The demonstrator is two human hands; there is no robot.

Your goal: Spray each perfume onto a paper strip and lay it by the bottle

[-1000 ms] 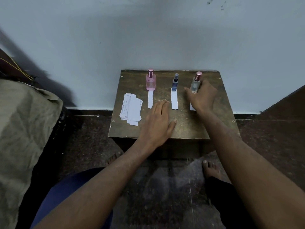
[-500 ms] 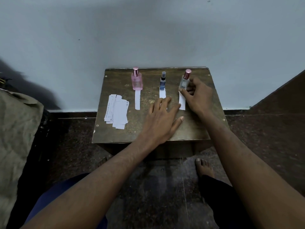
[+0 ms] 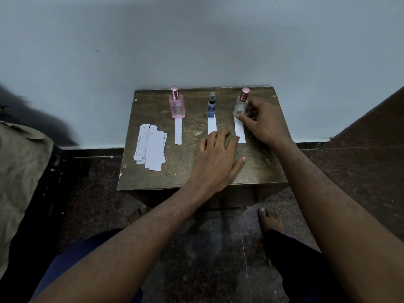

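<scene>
Three perfume bottles stand in a row at the back of a small wooden table (image 3: 153,180): a pink bottle (image 3: 177,108), a small blue bottle (image 3: 211,107) and a clear bottle with a rose cap (image 3: 240,106). A white paper strip lies in front of each: the left strip (image 3: 178,133), the middle strip (image 3: 212,125), the right strip (image 3: 240,132). My right hand (image 3: 265,123) pinches the far end of the right strip, just beside the clear bottle's base. My left hand (image 3: 216,160) lies flat on the table, its fingertips covering the middle strip's near end.
A loose stack of spare paper strips (image 3: 150,149) lies on the table's left part. The table stands against a pale wall. A beige cloth-covered bulk (image 3: 19,171) fills the left side. My bare foot (image 3: 270,219) is on the dark floor under the table's front edge.
My right hand has left the clear bottle and come down to the far end of the right strip. My left hand has slid slightly forward onto the middle strip's near end.
</scene>
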